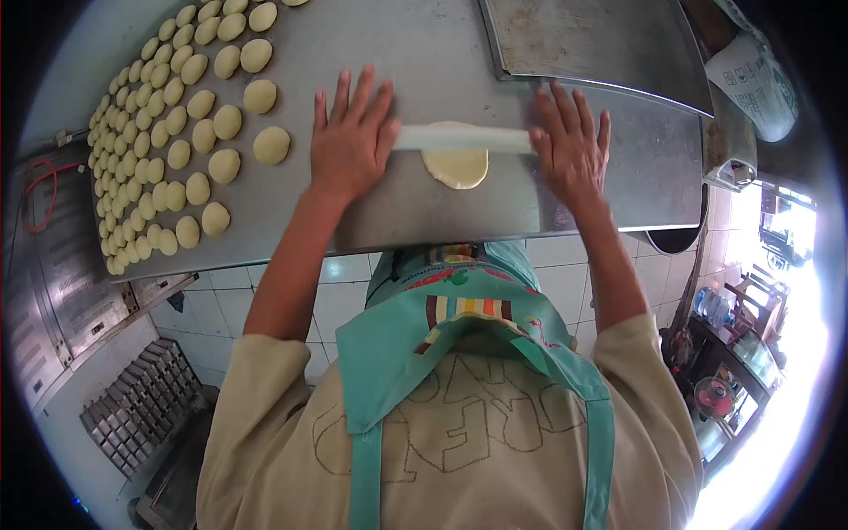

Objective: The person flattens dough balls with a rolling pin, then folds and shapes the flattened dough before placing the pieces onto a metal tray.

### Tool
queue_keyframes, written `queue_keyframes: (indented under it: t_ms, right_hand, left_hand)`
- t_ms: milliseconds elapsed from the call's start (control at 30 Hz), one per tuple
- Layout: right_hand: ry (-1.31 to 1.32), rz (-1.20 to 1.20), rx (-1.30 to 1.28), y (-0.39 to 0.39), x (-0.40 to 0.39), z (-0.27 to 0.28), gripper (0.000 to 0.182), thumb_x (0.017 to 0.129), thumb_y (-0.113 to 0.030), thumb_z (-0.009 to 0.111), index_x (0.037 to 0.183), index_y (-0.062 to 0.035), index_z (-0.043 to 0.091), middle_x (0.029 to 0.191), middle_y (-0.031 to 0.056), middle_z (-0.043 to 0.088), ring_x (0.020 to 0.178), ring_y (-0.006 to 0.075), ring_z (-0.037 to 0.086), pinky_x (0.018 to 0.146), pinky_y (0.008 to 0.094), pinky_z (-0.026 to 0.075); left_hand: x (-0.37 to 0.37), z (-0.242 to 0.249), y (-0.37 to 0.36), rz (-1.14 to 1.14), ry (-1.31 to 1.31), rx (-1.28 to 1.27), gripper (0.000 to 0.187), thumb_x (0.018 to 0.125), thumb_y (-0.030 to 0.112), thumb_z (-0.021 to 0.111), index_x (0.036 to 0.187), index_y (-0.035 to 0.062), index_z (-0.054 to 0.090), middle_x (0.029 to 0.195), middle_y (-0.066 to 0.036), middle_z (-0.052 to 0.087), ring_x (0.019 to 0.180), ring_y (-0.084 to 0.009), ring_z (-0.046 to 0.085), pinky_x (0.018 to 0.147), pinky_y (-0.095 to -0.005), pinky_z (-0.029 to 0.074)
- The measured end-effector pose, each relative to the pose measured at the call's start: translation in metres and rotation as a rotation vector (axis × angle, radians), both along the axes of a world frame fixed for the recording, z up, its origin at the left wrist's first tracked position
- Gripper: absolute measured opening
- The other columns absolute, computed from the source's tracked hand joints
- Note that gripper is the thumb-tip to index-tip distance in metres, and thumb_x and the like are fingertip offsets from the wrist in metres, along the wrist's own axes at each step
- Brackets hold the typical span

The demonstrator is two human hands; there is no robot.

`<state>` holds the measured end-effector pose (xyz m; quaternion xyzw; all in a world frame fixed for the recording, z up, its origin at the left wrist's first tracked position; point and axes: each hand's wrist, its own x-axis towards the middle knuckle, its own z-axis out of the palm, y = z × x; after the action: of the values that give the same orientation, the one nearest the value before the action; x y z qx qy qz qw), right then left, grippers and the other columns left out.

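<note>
A white rolling pin [508, 139] lies crosswise over a flattened round of dough [456, 170] on the metal table. My left hand [352, 137] rests on the pin's left end, its fingers stretched forward and spread. On the right end lies my right hand [570, 146], likewise flat with extended fingers. Both palms press on the pin rather than wrap round it, and they hide its ends. The dough disc shows mostly on the near side of the pin, with a small edge beyond it. Closest to my left hand among the dough balls is a single ball [271, 145].
Many dough balls [173, 119] stand in rows across the left of the steel table [397, 212]. A metal tray [592, 40] lies at the back right, beside a white bag [751, 84]. Linked metal moulds [141, 402] stand low at the left.
</note>
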<state>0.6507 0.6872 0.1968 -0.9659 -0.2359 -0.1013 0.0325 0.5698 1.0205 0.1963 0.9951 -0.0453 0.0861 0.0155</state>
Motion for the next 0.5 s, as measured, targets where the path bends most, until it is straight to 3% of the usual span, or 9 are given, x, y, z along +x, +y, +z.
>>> queue_keyframes:
  t_ms: [67, 167, 267, 500]
  right_hand:
    - [-0.011, -0.052, 0.013, 0.008, 0.019, -0.002, 0.054, 0.101, -0.048, 0.061, 0.148, -0.0226, 0.056, 0.155, 0.0063, 0.051, 0.149, 0.0303, 0.04, 0.126, 0.0572, 0.021]
    - [0.176, -0.175, 0.015, 0.012, 0.028, 0.008, 0.055, 0.101, -0.05, 0.06, 0.145, -0.019, 0.056, 0.15, 0.0076, 0.054, 0.143, 0.0307, 0.045, 0.122, 0.0558, 0.025]
    - [0.103, -0.122, 0.059, 0.009, 0.027, 0.006, 0.059, 0.1, -0.051, 0.061, 0.148, -0.0177, 0.054, 0.151, 0.0079, 0.053, 0.141, 0.0312, 0.046, 0.119, 0.0559, 0.028]
    - [0.035, 0.067, 0.048, -0.021, -0.078, 0.002, 0.053, 0.102, -0.041, 0.059, 0.15, -0.0194, 0.053, 0.152, 0.0067, 0.053, 0.142, 0.0304, 0.046, 0.121, 0.0546, 0.026]
  left_hand:
    - [0.032, -0.016, 0.009, 0.044, -0.028, 0.01, 0.063, 0.111, 0.054, 0.034, 0.162, 0.0171, 0.042, 0.175, -0.007, 0.025, 0.16, -0.0346, 0.022, 0.128, -0.0606, 0.015]
    - [0.05, -0.023, 0.012, 0.066, -0.044, 0.002, 0.065, 0.111, 0.055, 0.031, 0.165, 0.0187, 0.036, 0.175, -0.008, 0.022, 0.161, -0.0344, 0.02, 0.128, -0.0611, 0.014]
    - [0.043, -0.023, 0.011, 0.058, -0.043, -0.036, 0.066, 0.11, 0.057, 0.034, 0.165, 0.0197, 0.035, 0.175, -0.009, 0.022, 0.161, -0.0343, 0.019, 0.128, -0.0605, 0.013]
    - [-0.064, -0.003, -0.013, 0.042, 0.015, -0.108, 0.068, 0.109, 0.053, 0.041, 0.164, 0.0124, 0.037, 0.172, -0.01, 0.031, 0.16, -0.0345, 0.023, 0.129, -0.0585, 0.013]
